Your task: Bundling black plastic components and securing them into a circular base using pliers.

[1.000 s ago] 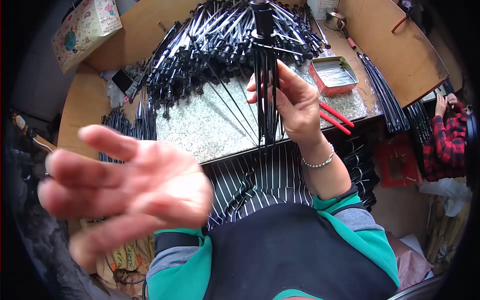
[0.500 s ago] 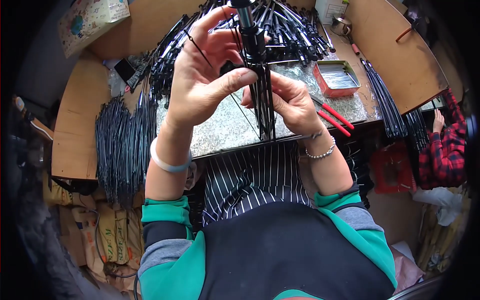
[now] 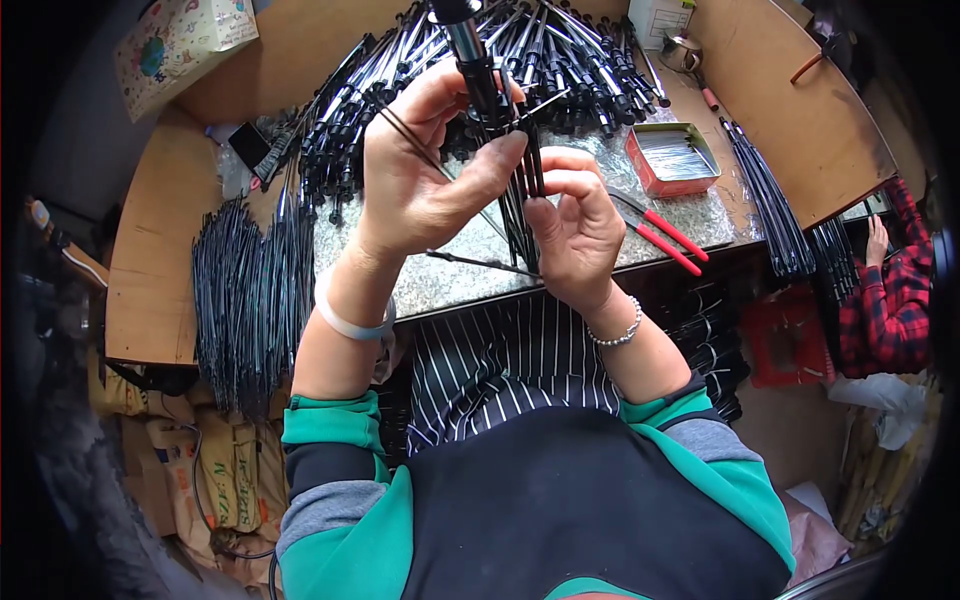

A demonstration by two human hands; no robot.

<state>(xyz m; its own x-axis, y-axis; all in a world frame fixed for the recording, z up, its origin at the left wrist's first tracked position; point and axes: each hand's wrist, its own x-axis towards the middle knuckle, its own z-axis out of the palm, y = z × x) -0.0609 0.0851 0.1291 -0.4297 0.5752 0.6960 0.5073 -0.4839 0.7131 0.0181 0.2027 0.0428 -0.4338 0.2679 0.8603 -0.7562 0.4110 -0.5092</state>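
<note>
Leaning, the black frame (image 3: pixel 483 92) sits within the left hand (image 3: pixel 425 195)

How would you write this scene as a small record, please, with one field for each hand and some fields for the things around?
Left hand: gripping the black frame, fingers curled behind it
Right hand: lower down on the same frame
Back: pile of black and silver rods
Left side: thick bunch of thin black rods
Right side: red tin box; tool with red handles
Far right: another person's hand, checked sleeve
</note>
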